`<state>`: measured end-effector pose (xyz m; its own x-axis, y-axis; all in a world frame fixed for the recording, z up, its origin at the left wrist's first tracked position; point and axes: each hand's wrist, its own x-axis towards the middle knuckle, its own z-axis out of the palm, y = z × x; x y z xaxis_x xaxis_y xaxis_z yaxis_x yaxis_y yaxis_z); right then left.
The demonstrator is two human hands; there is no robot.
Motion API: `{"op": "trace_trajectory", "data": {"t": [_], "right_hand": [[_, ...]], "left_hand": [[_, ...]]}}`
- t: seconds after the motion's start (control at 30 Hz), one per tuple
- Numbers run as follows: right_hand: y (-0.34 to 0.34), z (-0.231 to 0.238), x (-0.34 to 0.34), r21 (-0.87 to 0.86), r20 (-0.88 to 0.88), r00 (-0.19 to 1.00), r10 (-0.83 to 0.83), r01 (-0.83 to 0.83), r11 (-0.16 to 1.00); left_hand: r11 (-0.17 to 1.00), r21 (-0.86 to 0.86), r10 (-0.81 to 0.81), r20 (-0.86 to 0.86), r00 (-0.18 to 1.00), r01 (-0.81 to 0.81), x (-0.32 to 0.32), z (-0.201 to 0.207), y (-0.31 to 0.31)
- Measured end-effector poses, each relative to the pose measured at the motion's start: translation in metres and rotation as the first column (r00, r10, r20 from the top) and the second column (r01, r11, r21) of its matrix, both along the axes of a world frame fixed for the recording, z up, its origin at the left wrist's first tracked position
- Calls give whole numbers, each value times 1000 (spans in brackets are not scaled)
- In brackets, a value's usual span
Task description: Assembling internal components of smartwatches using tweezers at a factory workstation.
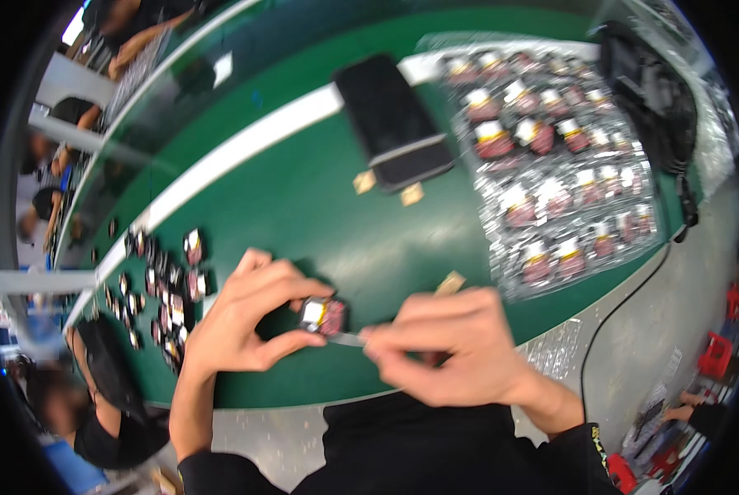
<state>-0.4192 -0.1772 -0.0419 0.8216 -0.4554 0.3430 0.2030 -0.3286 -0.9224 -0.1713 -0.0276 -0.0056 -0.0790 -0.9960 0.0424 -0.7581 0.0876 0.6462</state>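
Note:
My left hand (pixel 250 318) pinches a small black block-shaped part (pixel 334 317) between thumb and fingertips, over the green table. The part carries a white label, a yellow band and a reddish, coil-like face; its exact kind is unclear. From the right, my right hand (pixel 456 342) grips a slim, pale metal tool (pixel 349 338), perhaps tweezers. Its tip reaches the part's lower right edge, and my fingers cover the rest of it. Left of my left hand lies a loose cluster of similar dark parts (pixel 171 289).
A clear plastic tray (pixel 501 177) holds rows of similar parts at the right. Behind my hands lies a black flat device (pixel 390 107), with beige pieces (pixel 412 194) near it. A black bag (pixel 654 107) and cable (pixel 613 309) border the right. Another person's arm (pixel 89 375) is at lower left.

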Motion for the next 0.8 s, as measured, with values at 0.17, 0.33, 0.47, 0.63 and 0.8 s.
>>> {"op": "trace_trajectory", "data": {"t": [0.17,0.33,0.47,0.63,0.8], "right_hand": [[3,-4,-5,56,44,976,213,-215,975],[-4,-2,-7,68,42,980,197,-199,978],[1,3,0,32,45,977,211,-212,977],[6,7,2,82,7,988,153,-153,985],[1,4,-8,6,-4,996,85,-85,996]], "left_hand": [[987,-76,140,-7,990,-141,6,16,-29],[963,-258,-107,-77,991,83,-9,36,-169],[857,-432,-229,167,959,280,-12,18,-252],[884,-416,-137,200,970,211,-9,2,-236],[924,-381,151,297,943,-29,9,18,-110]]}}
